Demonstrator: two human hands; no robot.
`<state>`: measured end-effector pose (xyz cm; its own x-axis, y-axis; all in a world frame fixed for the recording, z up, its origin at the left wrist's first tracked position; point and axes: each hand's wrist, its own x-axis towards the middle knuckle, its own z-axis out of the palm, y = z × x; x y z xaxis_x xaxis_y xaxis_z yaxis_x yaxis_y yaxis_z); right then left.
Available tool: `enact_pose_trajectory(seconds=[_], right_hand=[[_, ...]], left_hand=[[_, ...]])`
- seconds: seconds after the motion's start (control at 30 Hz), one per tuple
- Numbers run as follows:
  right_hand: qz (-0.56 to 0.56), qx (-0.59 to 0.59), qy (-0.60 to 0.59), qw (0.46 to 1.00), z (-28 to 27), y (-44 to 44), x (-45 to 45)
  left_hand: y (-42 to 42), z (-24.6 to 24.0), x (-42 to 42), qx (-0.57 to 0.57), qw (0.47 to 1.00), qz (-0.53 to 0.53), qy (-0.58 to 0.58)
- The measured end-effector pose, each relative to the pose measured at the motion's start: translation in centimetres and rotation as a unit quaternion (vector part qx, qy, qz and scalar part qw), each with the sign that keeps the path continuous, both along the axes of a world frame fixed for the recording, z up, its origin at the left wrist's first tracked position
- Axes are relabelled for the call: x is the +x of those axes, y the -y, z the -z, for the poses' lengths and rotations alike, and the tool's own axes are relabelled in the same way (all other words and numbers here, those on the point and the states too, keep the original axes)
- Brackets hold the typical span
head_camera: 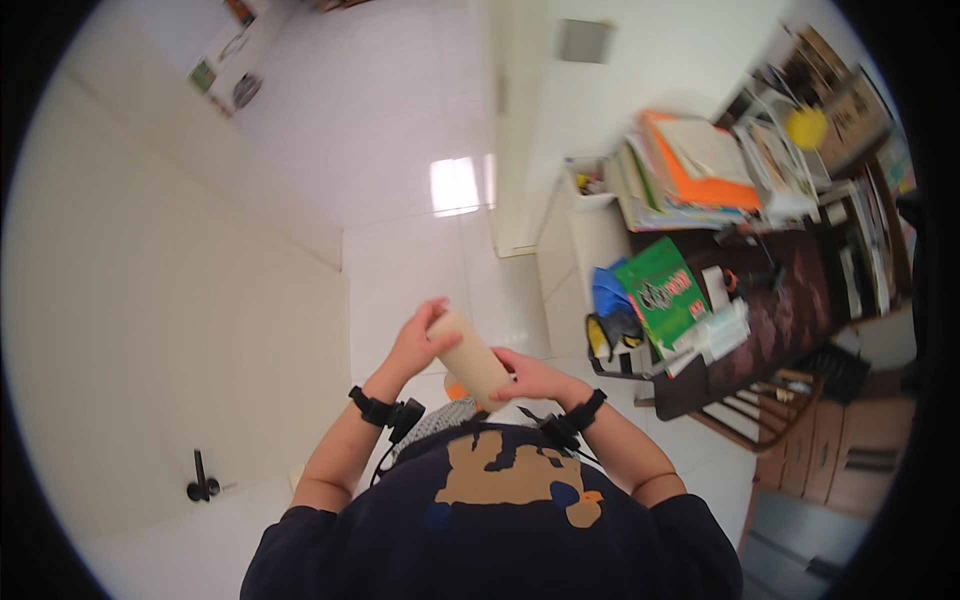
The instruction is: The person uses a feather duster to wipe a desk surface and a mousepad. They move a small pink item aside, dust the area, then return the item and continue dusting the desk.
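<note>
A pale beige cylindrical roll (pixel 472 358), which looks like a paper roll, is held at a slant in front of my body. My left hand (pixel 417 337) grips its upper left end, with the thumb lying across the near side. Around the lower right part wraps my right hand (pixel 529 377), its thumb near the bottom end. The fingers on the far side of the roll are partly hidden. Both wrists carry black straps with small devices.
To the right stands a dark desk (pixel 802 277) with a green book (pixel 664 296), a face mask (pixel 724 330) and stacked folders (pixel 697 165). A wooden chair (pixel 757 412) is beside it. On the left is a pale door (pixel 187 337) with a black handle (pixel 199 480). Glossy tiled floor (pixel 382 172) stretches ahead.
</note>
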<state>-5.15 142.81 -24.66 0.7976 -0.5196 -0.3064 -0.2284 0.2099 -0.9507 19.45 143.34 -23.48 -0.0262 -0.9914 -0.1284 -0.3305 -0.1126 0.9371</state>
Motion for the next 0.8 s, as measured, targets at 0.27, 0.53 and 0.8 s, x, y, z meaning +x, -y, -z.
enact_pose_trajectory(seconds=[0.27, 0.53, 0.8], right_hand=[[0.21, 0.031, -0.215, 0.953, -1.8, 9.2, 18.4], [0.203, -0.244, -0.165, 0.934, -3.0, 18.0, 26.5], [0.02, -0.15, -0.019, 0.988, -2.2, 38.2, 36.3]], left_hand=[[3.5, -1.7, 8.8, -0.087, 0.982, -0.091, 0.141], [18.1, 1.9, 15.3, 0.085, 0.97, -0.172, -0.152], [33.9, -0.4, 26.9, -0.029, 0.921, -0.269, -0.28]])
